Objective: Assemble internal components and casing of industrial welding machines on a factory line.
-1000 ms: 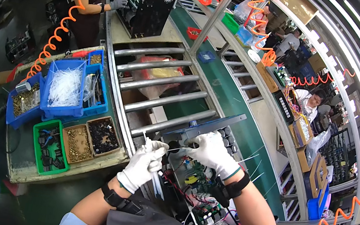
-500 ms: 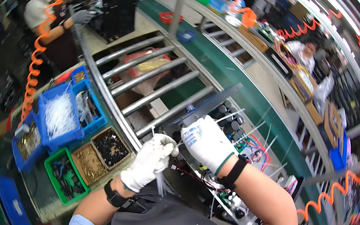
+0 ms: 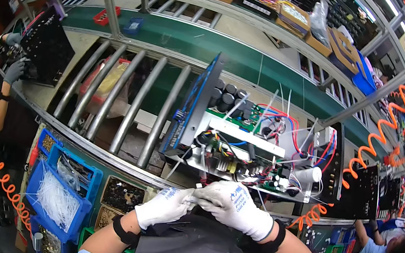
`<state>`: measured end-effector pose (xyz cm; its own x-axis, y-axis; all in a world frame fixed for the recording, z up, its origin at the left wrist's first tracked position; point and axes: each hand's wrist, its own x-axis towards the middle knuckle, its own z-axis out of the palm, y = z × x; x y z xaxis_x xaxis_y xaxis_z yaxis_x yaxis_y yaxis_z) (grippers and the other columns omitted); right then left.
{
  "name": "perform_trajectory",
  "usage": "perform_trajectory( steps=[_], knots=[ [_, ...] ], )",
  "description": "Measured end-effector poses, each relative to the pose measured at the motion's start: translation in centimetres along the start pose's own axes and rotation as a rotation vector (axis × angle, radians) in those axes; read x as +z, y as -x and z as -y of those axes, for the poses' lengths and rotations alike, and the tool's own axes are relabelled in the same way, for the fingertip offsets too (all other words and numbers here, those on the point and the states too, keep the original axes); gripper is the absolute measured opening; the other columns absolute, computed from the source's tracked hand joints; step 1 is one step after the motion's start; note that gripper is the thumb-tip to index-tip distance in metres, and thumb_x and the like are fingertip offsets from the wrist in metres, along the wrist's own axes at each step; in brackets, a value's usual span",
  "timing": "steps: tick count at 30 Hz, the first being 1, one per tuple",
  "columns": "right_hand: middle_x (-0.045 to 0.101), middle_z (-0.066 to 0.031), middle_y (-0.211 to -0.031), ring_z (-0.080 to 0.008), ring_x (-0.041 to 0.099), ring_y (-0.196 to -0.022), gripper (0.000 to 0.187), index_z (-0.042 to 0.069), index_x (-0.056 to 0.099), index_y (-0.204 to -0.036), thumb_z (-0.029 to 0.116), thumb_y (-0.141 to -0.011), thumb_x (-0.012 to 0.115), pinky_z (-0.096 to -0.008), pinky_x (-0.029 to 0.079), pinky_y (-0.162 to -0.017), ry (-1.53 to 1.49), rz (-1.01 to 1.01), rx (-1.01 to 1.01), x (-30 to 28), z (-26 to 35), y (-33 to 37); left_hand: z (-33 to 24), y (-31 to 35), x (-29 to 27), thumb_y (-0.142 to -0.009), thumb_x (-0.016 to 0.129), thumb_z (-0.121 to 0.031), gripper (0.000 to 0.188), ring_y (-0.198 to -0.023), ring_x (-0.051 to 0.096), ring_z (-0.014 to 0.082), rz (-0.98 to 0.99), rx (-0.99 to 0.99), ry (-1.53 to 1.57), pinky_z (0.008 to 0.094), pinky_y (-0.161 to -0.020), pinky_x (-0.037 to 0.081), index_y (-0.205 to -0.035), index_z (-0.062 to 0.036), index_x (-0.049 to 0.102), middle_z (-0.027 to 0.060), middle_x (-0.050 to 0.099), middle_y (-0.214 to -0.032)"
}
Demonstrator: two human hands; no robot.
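Close in, at the worktop's [image 3: 100, 154] near edge, the left hand [image 3: 165, 206] and right hand [image 3: 233, 203] meet in white knit gloves, fingers pressed together, pinching a thin white cable tie [image 3: 198, 186] between them; little room separates them from the chassis [image 3: 253, 146]. That open metal chassis, boards and coloured wires exposed, lies on steel rollers [image 3: 126, 97]. Left, blue plastic bins [image 3: 59, 199] hold white ties. Beyond runs a green conveyor belt [image 3: 257, 63].
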<state>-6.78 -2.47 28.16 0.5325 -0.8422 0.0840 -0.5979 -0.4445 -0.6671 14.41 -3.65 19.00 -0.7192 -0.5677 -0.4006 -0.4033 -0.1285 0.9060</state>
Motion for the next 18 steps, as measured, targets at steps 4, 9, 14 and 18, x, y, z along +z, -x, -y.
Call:
perform_trajectory(
  steps=[4,9,14,18],
  knots=[
    [0.071,-0.0093,-0.089,-0.0266,0.069,-0.081,0.02,0.007,0.072,-0.104,0.019,-0.089,0.07,-0.0339,0.055,-0.072,-0.216,-0.061,0.202,-0.6,-1.2,3.8,-0.3,-0.4,1.5,-0.086,0.049,-0.008,0.018,-0.073,0.062,0.0239,-0.112,0.136,-0.2,0.0351,-0.066,0.049,-0.101,-0.0074,0.06,0.0073,0.063,-0.08],
    [0.07,-0.0086,-0.093,-0.0209,0.067,-0.084,0.016,0.004,0.072,-0.099,0.007,-0.084,0.069,-0.0319,0.053,-0.077,-0.288,-0.328,0.326,-3.2,-3.8,9.3,-3.2,0.6,0.4,-0.089,0.05,0.002,0.029,-0.083,0.064,0.0154,-0.644,0.19,-0.35,0.0275,-0.075,0.051,-0.113,-0.0002,0.065,0.0081,0.068,-0.091],
    [0.069,-0.0102,-0.092,-0.0257,0.066,-0.083,0.021,0.004,0.071,-0.103,0.004,-0.082,0.069,-0.0339,0.053,-0.076,-0.29,-0.478,0.078,1.0,-4.7,10.0,-6.7,-0.9,5.1,-0.09,0.055,-0.017,0.023,-0.093,0.065,0.0356,-0.315,0.348,-0.61,0.0426,-0.078,0.053,-0.11,-0.0082,0.063,0.0174,0.067,-0.104],
    [0.067,-0.009,-0.086,-0.0293,0.066,-0.082,0.013,0.011,0.07,-0.095,0.018,-0.084,0.066,-0.0411,0.053,-0.07,0.145,-0.322,0.142,2.7,-4.5,9.9,-6.9,-1.8,5.2,-0.091,0.057,-0.02,0.021,-0.085,0.067,0.0336,-0.159,0.213,-0.78,0.0428,-0.073,0.052,-0.108,-0.0105,0.065,0.0126,0.069,-0.093]
  ],
)
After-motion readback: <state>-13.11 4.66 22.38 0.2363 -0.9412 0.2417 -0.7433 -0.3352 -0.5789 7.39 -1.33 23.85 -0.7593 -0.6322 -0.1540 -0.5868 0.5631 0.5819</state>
